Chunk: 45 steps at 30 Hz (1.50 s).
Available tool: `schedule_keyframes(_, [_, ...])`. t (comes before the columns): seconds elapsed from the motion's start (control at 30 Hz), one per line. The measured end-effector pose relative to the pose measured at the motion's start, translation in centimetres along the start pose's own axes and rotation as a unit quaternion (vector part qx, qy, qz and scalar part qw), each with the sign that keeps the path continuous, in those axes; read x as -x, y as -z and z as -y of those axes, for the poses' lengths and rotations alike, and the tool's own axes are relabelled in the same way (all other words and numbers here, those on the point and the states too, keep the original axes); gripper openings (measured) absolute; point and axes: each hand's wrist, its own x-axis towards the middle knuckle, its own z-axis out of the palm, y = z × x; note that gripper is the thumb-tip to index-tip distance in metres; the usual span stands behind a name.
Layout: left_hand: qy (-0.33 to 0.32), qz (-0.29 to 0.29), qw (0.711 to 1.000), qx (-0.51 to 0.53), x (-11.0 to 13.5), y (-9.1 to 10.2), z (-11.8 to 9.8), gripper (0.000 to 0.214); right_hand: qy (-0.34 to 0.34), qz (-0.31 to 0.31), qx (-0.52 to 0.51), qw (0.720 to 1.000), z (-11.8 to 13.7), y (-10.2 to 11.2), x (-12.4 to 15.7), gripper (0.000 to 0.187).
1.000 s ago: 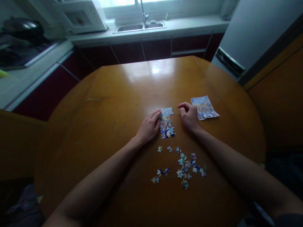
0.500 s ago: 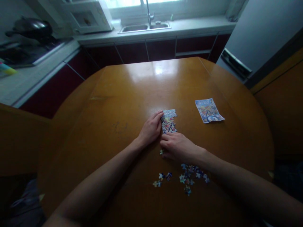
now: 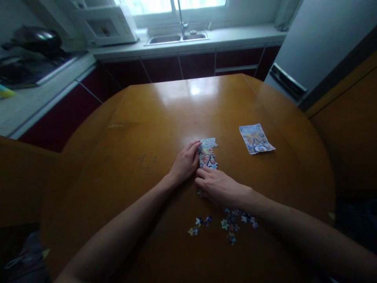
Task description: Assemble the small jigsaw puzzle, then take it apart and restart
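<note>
One brown wooden tabletop (image 3: 165, 114), wide, carrying everything noted below. Right hand (image 3: 218, 185) crosses in front of the near end of the partly joined puzzle; fingers bent down, tips turned under. Cannot tell whether they pinch a piece. Left hand (image 3: 185, 160) lies along the puzzle's left edge, fingers extended side by side, closed around nothing visible. Printed sheet (image 3: 256, 138) to the right, well apart from both hands.

Joined puzzle (image 3: 207, 152): on the tabletop between left hand and sheet, long axis running away from the person, right edge ragged with tabs. It lies just beyond the right fingers and directly right of the left ones; both hands are about equally near. Its near end is hidden by the right hand.

Larger loose heap (image 3: 231, 224) nearer the person, partly behind the right forearm. Smaller cluster (image 3: 199, 222) left of it. Single piece (image 3: 199, 192) just below the right fingers, mostly covered. Piece pictures too dim and small to read.
</note>
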Motion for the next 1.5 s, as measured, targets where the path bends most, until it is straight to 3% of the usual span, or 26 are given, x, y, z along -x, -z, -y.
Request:
schedule_keyframes(0.33, [0.000, 0.004, 1.000, -0.001, 0.0, 0.1, 0.3, 0.037, 0.010, 0.006, 0.016, 1.000, 0.3, -0.8, -0.1, 0.008])
schedule_keyframes(0.7, [-0.002, 0.010, 1.000, 0.005, -0.1, 0.5, 0.1, 0.037, 0.012, -0.028, 0.037, 0.999, 0.1, -1.2, -0.4, 0.005])
schedule_keyframes(0.87, [-0.008, 0.009, 1.000, -0.008, -0.1, 0.3, 0.4, 0.036, 0.019, -0.050, -0.084, 0.995, 0.1, -0.1, -0.6, 0.012])
schedule_keyframes(0.97, [-0.020, 0.018, 0.999, -0.021, 0.0, 0.4, 0.3, 0.035, -0.054, -0.176, -0.225, 0.957, -1.1, 0.8, -0.8, 0.015])
schedule_keyframes(1.07, [-0.040, 0.029, 0.998, -0.037, 0.0, 0.7, 0.0, 0.034, -0.169, -0.332, -0.342, 0.862, -3.5, 1.6, -0.9, 0.011])
schedule_keyframes(1.17, [-0.061, 0.038, 0.996, -0.056, 0.0, 1.0, -0.5, 0.033, -0.259, -0.397, -0.443, 0.761, -6.5, 1.8, -0.9, 0.011])
schedule_keyframes(1.23, [-0.074, 0.050, 0.993, -0.074, 0.0, 1.1, -0.7, 0.033, -0.292, -0.428, -0.462, 0.720, -8.3, 1.7, -0.8, 0.015])
schedule_keyframes(1.3, [-0.083, 0.069, 0.990, -0.091, 0.0, 1.3, -1.0, 0.035, -0.312, -0.446, -0.449, 0.708, -9.5, 1.5, -0.7, 0.020])
schedule_keyframes(1.5, [-0.090, 0.108, 0.984, -0.106, 0.2, 1.4, -1.0, 0.041, -0.338, -0.440, -0.390, 0.735, -10.5, 0.6, -0.6, 0.023])
